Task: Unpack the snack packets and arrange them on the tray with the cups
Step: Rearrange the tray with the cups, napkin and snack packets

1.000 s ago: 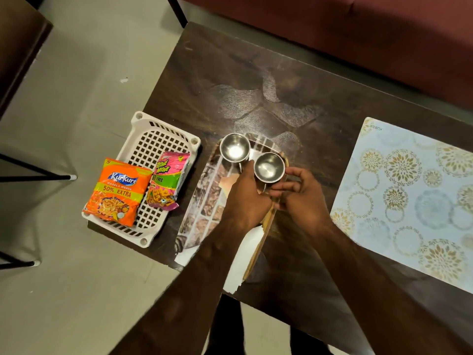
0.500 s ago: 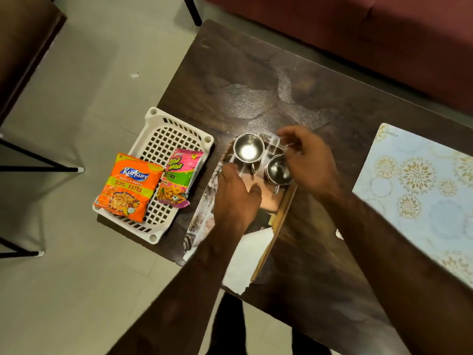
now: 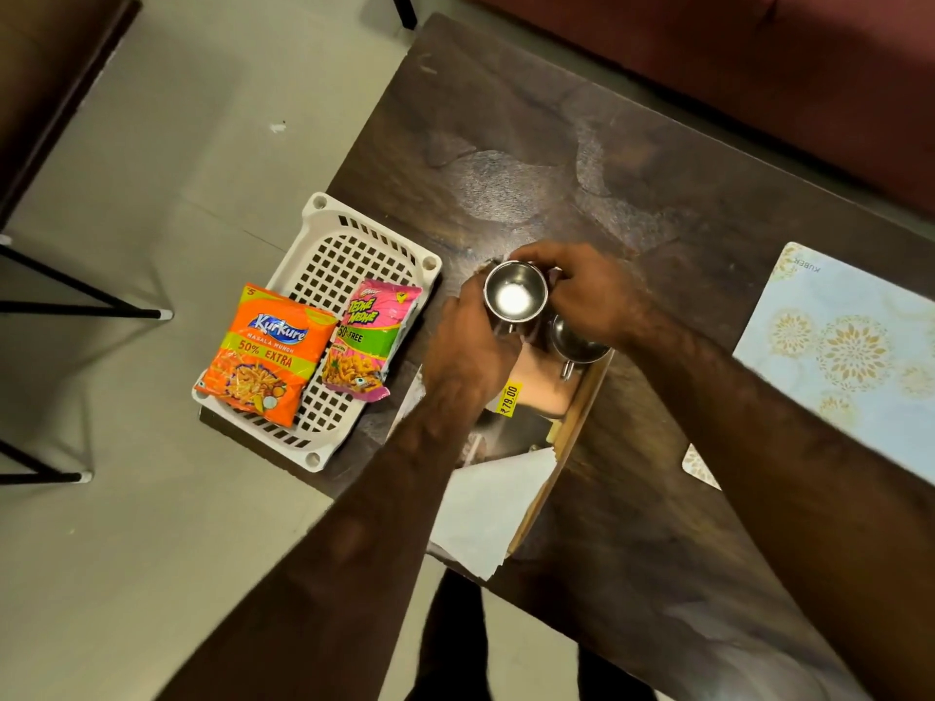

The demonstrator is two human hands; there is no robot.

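Note:
Two steel cups stand on a wooden-edged tray (image 3: pixel 571 442) with a printed picture and a yellow price sticker. My left hand (image 3: pixel 468 354) and my right hand (image 3: pixel 587 290) both wrap around the far cup (image 3: pixel 515 296). The second cup (image 3: pixel 577 346) sits just right of it, partly under my right wrist. An orange snack packet (image 3: pixel 265 354) and a pink-green snack packet (image 3: pixel 372 339) lie on a white slotted basket (image 3: pixel 349 245) to the left.
The dark wooden table (image 3: pixel 556 144) ends close to the basket on the left. A pale floral placemat (image 3: pixel 850 346) lies at the right. White paper (image 3: pixel 485 513) hangs off the tray's near end. Black chair legs (image 3: pixel 76 308) stand on the floor.
My right hand has come down from above the cups onto the far cup, and my left hand has moved up from the tray to the same cup. The view has shifted right.

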